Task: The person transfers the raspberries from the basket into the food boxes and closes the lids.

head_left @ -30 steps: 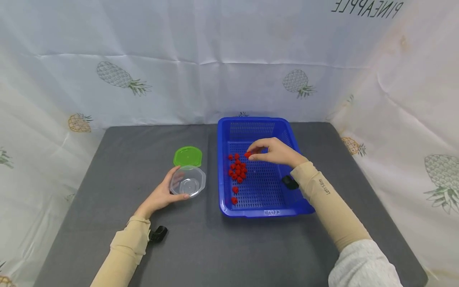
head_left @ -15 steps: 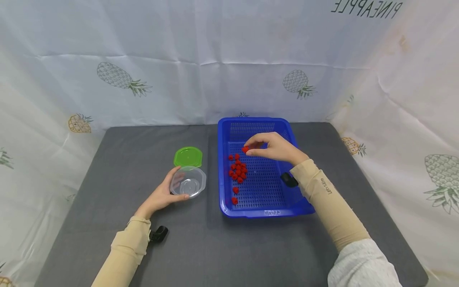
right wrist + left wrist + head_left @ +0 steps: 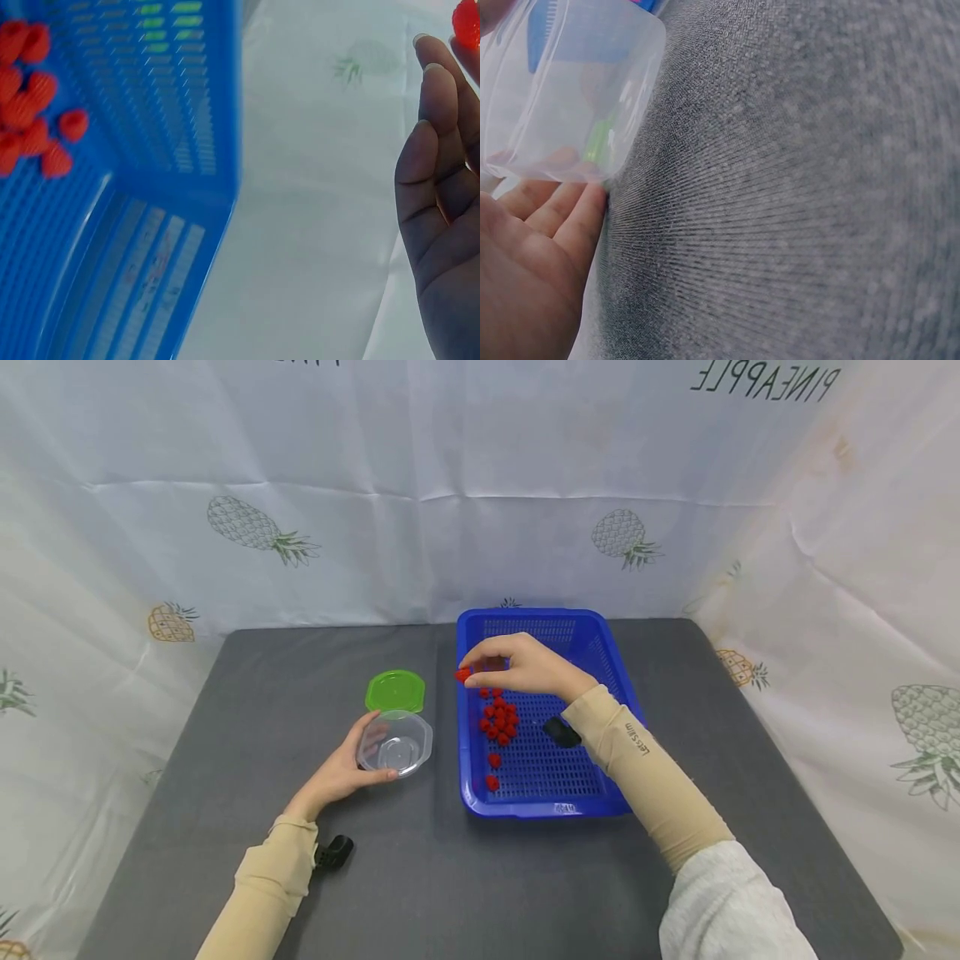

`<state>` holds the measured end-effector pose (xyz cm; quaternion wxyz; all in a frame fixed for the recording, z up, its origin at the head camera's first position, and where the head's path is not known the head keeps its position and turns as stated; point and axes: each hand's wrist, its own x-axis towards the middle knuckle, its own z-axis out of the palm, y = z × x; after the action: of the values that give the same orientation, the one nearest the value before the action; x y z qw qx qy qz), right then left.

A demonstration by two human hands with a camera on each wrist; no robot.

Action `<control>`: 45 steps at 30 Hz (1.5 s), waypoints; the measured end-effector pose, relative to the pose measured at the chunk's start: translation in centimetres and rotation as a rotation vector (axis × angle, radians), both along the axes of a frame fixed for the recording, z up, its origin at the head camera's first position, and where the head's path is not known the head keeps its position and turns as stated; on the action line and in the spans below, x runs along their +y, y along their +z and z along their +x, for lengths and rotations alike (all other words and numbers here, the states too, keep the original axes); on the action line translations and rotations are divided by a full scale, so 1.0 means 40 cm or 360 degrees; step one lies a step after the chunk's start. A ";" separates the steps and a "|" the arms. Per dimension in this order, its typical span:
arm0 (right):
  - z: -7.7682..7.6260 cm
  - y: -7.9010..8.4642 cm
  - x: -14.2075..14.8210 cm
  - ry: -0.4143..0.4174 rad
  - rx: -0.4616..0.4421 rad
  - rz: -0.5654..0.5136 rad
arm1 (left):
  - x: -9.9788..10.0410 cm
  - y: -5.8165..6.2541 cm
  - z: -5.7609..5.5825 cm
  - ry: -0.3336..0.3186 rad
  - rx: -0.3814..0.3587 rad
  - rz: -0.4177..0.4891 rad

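Note:
A clear plastic tub (image 3: 398,745) stands on the grey table, and my left hand (image 3: 341,775) grips it by its left side, thumb at the front and fingers behind. In the left wrist view the fingers curve against the wall of the tub (image 3: 570,90). My right hand (image 3: 525,667) pinches one red raspberry (image 3: 463,675) between thumb and fingertips, raised over the left rim of the blue basket (image 3: 555,807). In the right wrist view the raspberry (image 3: 466,24) shows at the top right edge. Several more raspberries (image 3: 500,723) lie in the basket's left half.
A green lid (image 3: 395,691) lies on the table (image 3: 300,710) just behind the tub. The basket stands to the right of both, near the table's back edge. A white curtain (image 3: 465,460) printed with pineapples hangs behind and at the sides.
My right hand has lifted the raspberry and carried it left, from over the basket's inside to over its left rim. My left hand and the tub have stayed in place.

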<state>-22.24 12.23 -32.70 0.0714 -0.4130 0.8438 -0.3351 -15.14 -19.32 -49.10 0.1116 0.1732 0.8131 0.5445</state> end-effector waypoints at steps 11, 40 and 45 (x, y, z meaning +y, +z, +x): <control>0.000 -0.011 -0.119 0.0155 0.0009 0.0011 | 0.005 -0.002 0.000 0.0008 -0.0044 0.0032; -0.044 -0.094 -0.321 0.0268 -0.0726 -0.0254 | -0.003 0.000 0.005 -0.0011 -0.0040 0.0002; -0.058 -0.107 -0.338 0.0309 -0.0789 -0.0234 | -0.003 0.001 0.008 -0.0008 -0.0066 0.0002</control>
<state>-24.55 -1.30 -36.99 0.2774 -0.4015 0.7304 -0.4780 -14.82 -19.45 -49.07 0.1297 0.1641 0.8099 0.5480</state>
